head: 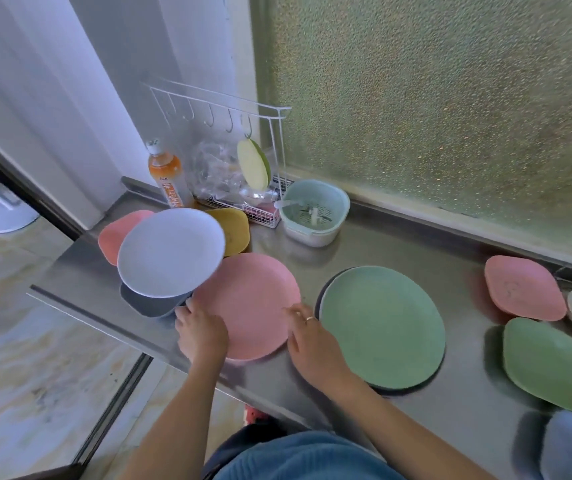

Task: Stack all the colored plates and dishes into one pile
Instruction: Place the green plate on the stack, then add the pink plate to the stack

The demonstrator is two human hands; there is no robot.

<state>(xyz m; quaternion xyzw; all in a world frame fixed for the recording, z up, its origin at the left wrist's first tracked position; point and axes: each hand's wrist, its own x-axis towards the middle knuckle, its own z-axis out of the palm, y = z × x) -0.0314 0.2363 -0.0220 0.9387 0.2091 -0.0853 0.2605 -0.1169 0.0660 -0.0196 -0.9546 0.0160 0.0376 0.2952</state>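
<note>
At the counter's near edge, the left hand [201, 332] and right hand [312, 336] pinch the pink round plate [248, 303] at its seven and three o'clock rims; it overhangs and could tip off. At twelve o'clock, the mint colander basket [315, 213] holds a spoon [286, 203]; the tilted blue plate [172, 252] may slide.

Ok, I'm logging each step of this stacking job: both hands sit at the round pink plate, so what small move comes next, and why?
Probably lift the round pink plate and set it on the round green plate beside it: the left hand and right hand already flank its near rim, and the two look similar in size.
</note>
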